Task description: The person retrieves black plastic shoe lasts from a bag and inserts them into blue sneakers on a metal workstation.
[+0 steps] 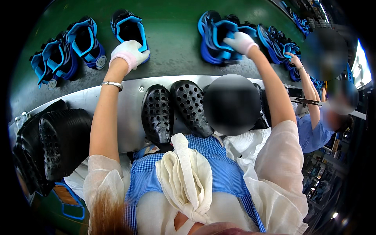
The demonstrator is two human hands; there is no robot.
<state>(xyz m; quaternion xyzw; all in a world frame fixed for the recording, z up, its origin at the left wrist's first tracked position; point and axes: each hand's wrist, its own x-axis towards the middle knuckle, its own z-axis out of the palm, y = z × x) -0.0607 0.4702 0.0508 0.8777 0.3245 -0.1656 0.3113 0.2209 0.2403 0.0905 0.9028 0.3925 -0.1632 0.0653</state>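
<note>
My left hand [131, 55], in a white glove with a pinkish cuff, is closed on the heel of a black and blue sneaker [144, 37]. That sneaker stands on the green work surface [168, 43], toe pointing away. To the right, my right hand [239, 42], gloved the same way, has its fingers curled over the light-blue collar of another sneaker [209, 37]. Its fingertips are partly hidden inside the opening. A further sneaker [247, 29] sits close behind that hand. Left of my left hand several matching sneakers [83, 41] stand in a row.
Along the near metal edge [129, 92] lie black foot-shaped pieces with round holes [157, 111]. More black ribbed pieces [64, 137] are stacked at the left. At the right, a co-worker's hand [294, 60] touches sneakers [274, 43] farther along. A blurred disc covers part of the near edge.
</note>
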